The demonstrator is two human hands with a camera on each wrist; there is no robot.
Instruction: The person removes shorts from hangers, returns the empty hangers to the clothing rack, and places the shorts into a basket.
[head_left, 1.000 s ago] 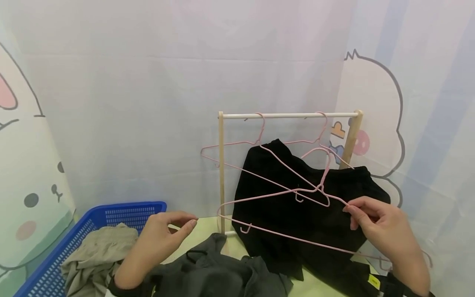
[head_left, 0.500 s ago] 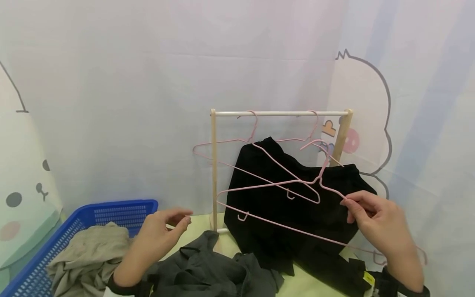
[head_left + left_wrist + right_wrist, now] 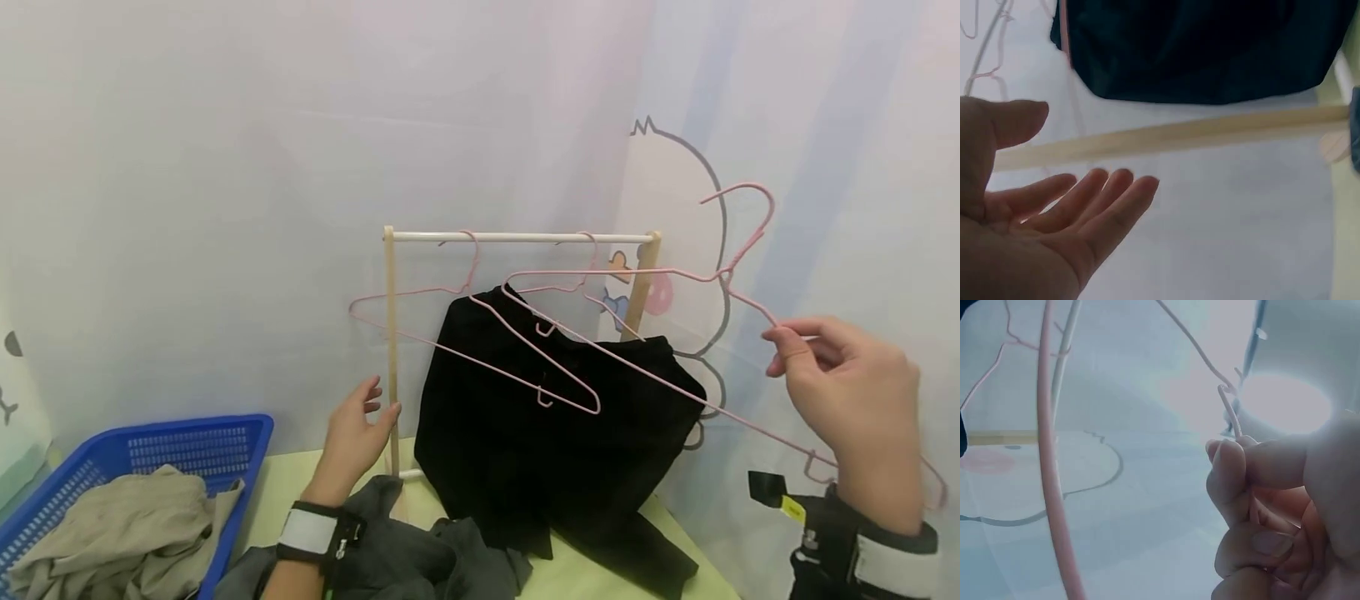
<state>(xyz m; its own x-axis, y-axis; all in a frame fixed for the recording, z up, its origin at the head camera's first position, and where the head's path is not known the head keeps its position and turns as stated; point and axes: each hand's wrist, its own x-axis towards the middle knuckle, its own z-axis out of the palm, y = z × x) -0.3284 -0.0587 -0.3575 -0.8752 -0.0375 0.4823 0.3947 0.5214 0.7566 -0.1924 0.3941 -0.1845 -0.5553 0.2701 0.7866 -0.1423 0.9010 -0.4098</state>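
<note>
My right hand (image 3: 855, 383) pinches a pink wire clothes hanger (image 3: 727, 273) by its right shoulder, thumb against the fingers. The hanger is raised and tilted, its hook up and its left end overlapping the rack. In the right wrist view the fingertips (image 3: 1227, 456) close on the wire. My left hand (image 3: 358, 437) has its fingers spread beside the left post (image 3: 392, 350) of a small clothes rack and holds nothing. In the left wrist view that post (image 3: 1147, 140) passes close by the fingers. Black trousers (image 3: 487, 433) hang at the rack, their lower part on the table.
Another pink hanger (image 3: 472, 283) hangs on the rack's white bar (image 3: 525, 237), with a further one (image 3: 594, 265) to its right. A dark grey garment (image 3: 435, 554) lies crumpled in front. At left stands a blue basket (image 3: 258, 433) with beige clothing (image 3: 127, 525).
My right hand has carried the hanger up and to the right. The left hand has turned upward, fingers spreading beside the rack post. The head view has shifted slightly right.
</note>
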